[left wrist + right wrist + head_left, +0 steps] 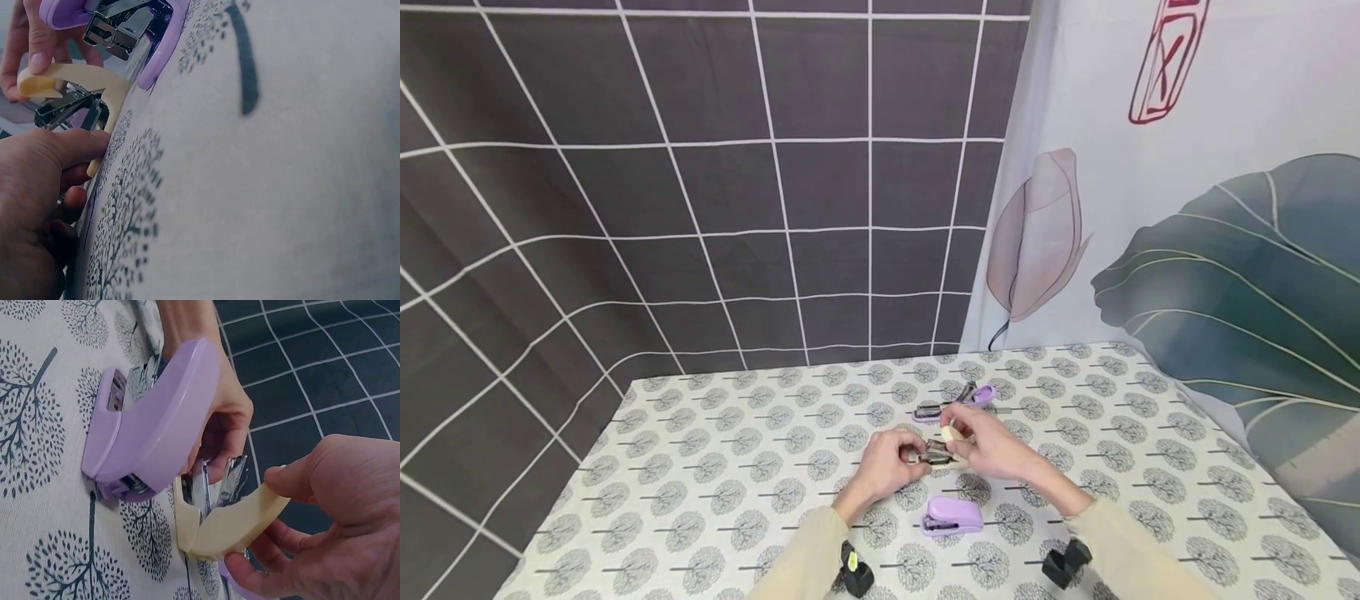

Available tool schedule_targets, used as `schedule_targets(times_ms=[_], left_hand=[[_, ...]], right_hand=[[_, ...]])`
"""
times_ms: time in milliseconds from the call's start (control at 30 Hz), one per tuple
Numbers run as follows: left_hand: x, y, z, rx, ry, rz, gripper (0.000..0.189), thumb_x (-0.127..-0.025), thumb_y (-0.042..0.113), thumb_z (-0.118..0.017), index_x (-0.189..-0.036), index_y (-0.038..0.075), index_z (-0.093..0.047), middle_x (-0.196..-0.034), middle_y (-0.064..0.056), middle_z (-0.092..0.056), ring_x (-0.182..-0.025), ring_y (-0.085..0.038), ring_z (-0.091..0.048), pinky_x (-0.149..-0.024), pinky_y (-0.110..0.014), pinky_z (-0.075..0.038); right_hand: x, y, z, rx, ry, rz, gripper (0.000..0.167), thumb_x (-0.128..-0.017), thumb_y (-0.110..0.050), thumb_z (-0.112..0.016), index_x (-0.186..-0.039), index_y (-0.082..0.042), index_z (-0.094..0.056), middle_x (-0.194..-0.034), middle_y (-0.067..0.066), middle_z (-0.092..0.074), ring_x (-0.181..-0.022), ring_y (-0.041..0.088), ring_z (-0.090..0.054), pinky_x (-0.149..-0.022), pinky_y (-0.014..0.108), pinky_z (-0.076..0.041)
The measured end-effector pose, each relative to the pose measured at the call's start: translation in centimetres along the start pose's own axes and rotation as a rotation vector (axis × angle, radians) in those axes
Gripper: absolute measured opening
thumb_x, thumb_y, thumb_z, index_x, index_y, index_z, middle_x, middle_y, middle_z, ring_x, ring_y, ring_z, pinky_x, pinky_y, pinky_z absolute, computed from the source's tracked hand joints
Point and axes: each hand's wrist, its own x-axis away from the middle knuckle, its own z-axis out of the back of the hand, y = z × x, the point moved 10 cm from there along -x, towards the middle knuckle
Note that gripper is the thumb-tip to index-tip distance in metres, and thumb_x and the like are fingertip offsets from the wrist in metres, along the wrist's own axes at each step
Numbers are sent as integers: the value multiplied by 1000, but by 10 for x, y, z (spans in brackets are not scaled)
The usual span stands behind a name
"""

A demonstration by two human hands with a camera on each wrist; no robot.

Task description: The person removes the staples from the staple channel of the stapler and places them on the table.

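Both hands grip the cream stapler (pixel 942 450) at the middle of the worktop (pixel 715 492) — left hand (pixel 883 467) pinching its base, right hand (pixel 992 446) lifting the hinged top. It looks light and stiff — best held by its plastic shell, clear of the sprung metal magazine.

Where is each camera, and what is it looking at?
Head: worn up high, looking forward and down at the table; both hands, left hand and right hand, hold the cream stapler.
Left wrist: low by the tablecloth, looking along it; left hand and fingertips of the other show.
Right wrist: close up, facing the closed purple stapler; both hands show.
All three views share the opened cream stapler.
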Motion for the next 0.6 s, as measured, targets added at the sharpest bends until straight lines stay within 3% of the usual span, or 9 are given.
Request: schedule_targets(times_ms=[333,600], left_hand=[[1,-2,-1,-6,-9,-2,22,-72,10,-87,-90,12,-76,-77,9,-61,-62,0,-46,-60,-20,-42],[1,0,-1,2,-25,14,22,-73,10,-87,-92,12,-76,-77,10,-60,-61,-1,-46,-59,-21,-42]], right_hand=[[8,11,7,-68,51,-41,26,-85,13,-60,-104,-3,-54,-97,6,-60,-92,22,-60,-87,44,-52],[15,15,11,-95,92,-23,27,-85,14,-59,-105,-3,-52,-96,6,-59,-95,27,-62,-87,45,-53]])
